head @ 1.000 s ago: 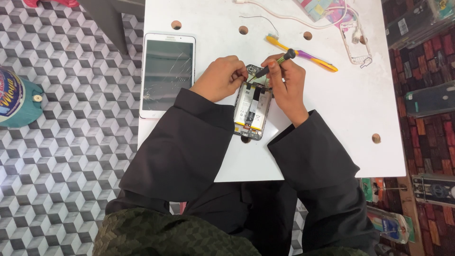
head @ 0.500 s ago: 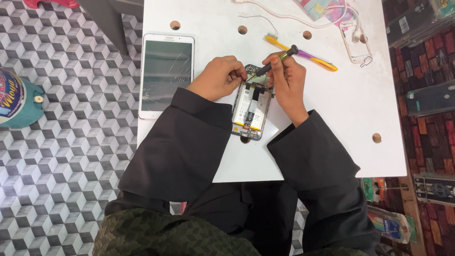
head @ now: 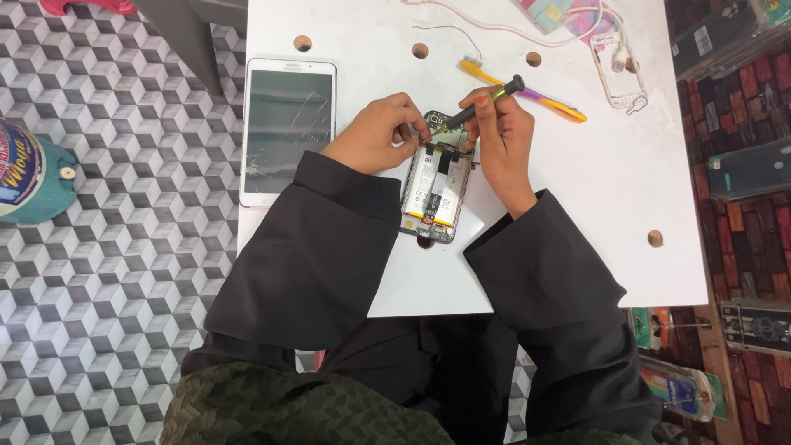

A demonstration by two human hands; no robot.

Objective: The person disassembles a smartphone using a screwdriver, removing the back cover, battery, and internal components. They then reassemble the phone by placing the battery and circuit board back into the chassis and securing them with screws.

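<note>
An opened smartphone (head: 435,189) lies back-up on the white table (head: 593,231), its battery and circuit board exposed. My right hand (head: 503,140) grips a small dark-handled screwdriver (head: 482,100), its tip angled down-left onto the phone's upper end. My left hand (head: 377,132) rests at the phone's top left corner, fingers pinching its edge to steady it. Both arms wear black sleeves.
A white tablet with a cracked screen (head: 288,128) lies left of the phone. A yellow-and-purple toothbrush (head: 535,92) lies behind my right hand. A pink phone frame (head: 616,62) and white cables sit far right. A teal container (head: 33,169) stands on the patterned floor.
The screwdriver has tilted slightly, its handle swinging right and up. Both hands stay at the phone's top end; the phone has barely shifted.
</note>
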